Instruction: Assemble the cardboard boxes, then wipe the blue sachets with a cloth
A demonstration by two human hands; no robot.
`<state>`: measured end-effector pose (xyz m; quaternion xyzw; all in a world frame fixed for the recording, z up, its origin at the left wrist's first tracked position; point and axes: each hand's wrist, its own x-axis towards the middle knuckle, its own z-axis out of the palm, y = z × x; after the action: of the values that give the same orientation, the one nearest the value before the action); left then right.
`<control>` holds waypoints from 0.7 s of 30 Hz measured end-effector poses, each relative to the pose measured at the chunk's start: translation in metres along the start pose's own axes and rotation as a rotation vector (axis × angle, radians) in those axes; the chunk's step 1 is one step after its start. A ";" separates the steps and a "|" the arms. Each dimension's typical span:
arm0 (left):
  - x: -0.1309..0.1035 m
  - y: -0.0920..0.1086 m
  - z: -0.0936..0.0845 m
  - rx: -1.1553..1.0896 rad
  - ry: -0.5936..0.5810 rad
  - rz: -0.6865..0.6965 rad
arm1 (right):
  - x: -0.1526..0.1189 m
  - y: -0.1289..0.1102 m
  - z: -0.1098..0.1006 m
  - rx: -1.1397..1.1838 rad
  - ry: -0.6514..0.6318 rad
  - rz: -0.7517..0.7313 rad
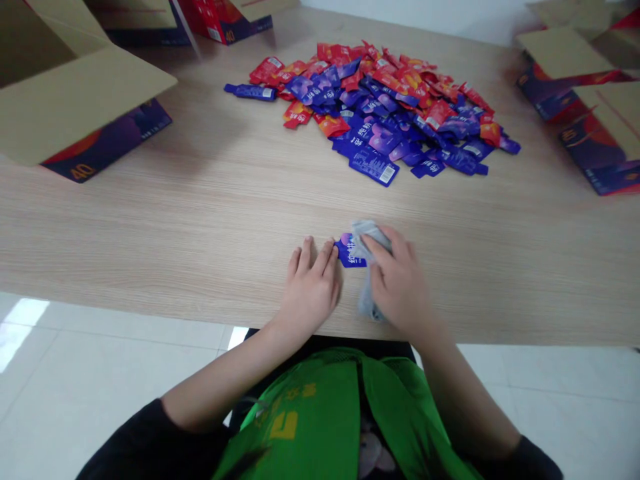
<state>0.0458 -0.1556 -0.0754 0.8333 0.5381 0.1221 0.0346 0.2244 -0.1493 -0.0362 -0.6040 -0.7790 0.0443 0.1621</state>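
A small blue packet [345, 253] with white characters lies flat on the wooden table [200, 220] near its front edge. My left hand [313, 283] rests palm down with its fingers spread, the fingertips at the packet's left end. My right hand [400, 280] is closed on a grey cloth [371, 303], which covers the right part of the packet; this hand is slightly blurred. Beyond my hands lies a pile of blue packets [373, 137] and red packets [410, 80].
An open carton [115, 140] stands at the left, its flap reaching over the table. Farther back are a dark carton [145, 33] and a red carton [225, 23]. More open cartons [600, 153] stand at the right edge.
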 end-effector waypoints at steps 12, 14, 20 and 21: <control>0.002 -0.001 -0.003 0.007 -0.054 0.009 | -0.022 0.020 0.006 -0.193 -0.044 0.040; 0.003 0.000 -0.003 0.017 -0.071 0.014 | -0.025 0.031 0.003 -0.187 -0.035 0.093; 0.013 0.003 -0.018 0.031 -0.082 0.014 | -0.025 0.060 0.003 -0.084 -0.053 0.194; 0.019 0.002 -0.023 0.019 -0.095 0.011 | -0.025 0.063 0.004 -0.047 -0.048 0.192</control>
<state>0.0499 -0.1412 -0.0498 0.8414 0.5323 0.0776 0.0514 0.2875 -0.1563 -0.0615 -0.6783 -0.7220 0.0560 0.1242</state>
